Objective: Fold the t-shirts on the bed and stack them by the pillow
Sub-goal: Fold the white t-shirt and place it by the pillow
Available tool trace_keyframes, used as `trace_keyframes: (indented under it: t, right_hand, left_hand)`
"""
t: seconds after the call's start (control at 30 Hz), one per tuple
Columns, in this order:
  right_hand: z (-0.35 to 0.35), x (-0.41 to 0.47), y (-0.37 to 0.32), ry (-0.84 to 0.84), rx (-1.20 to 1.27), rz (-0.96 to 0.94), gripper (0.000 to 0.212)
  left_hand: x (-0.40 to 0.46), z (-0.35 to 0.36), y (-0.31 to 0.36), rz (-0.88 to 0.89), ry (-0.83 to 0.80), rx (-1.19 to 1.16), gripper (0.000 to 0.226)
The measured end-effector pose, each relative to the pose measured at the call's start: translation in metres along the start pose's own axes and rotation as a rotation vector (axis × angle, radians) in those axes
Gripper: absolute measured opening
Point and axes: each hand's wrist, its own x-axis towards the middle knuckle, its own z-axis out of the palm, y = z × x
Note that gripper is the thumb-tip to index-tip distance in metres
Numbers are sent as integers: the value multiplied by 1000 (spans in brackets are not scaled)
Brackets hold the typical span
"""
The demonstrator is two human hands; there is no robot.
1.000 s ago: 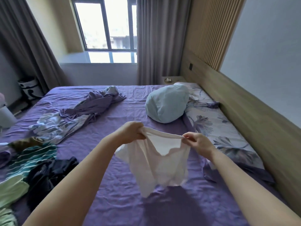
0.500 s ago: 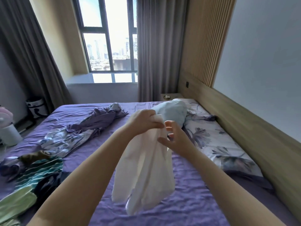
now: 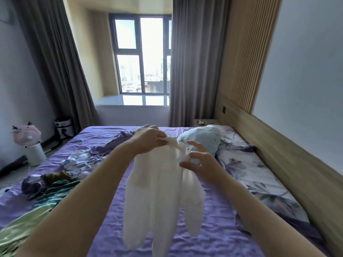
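A white t-shirt (image 3: 159, 197) hangs in the air over the purple bed (image 3: 219, 236). My left hand (image 3: 148, 140) pinches its top edge. My right hand (image 3: 199, 162) is beside the shirt's upper right side with fingers spread, touching the cloth; whether it grips is unclear. A light blue pillow (image 3: 202, 140) lies behind the shirt, next to a floral pillow (image 3: 259, 175) along the headboard. Unfolded clothes lie on the bed's left: a purple garment (image 3: 111, 147), a pale patterned one (image 3: 81, 162), a green striped one (image 3: 55, 193) and a light green one (image 3: 18, 227).
A wooden headboard (image 3: 297, 175) runs along the right side. A pink fan on a white stand (image 3: 29, 143) and a dark bin (image 3: 64, 127) sit on the floor at left. Curtains frame the window (image 3: 143, 58) beyond the bed.
The shirt was held spread by both hands, then gathered into my left hand. My right hand has let go of the edge and opened beside the cloth. The view has tilted upward.
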Motion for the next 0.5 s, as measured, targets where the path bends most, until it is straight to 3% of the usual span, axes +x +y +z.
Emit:
trace_keyframes:
  t: [0.1, 0.23, 0.3, 0.5]
  right_hand:
    - [2, 4, -13, 44, -2, -84, 26]
    - [-3, 6, -21, 78, 56, -116, 48]
    - [-12, 8, -22, 53, -11, -67, 46]
    - [-34, 13, -20, 96, -230, -57, 23]
  left_hand:
    - [-4, 17, 17, -23, 7, -113, 33]
    - [-6, 27, 37, -31, 21, -415, 10]
    - [-5, 29, 49, -23, 25, -495, 25]
    - [-1, 45, 73, -97, 156, -526, 31]
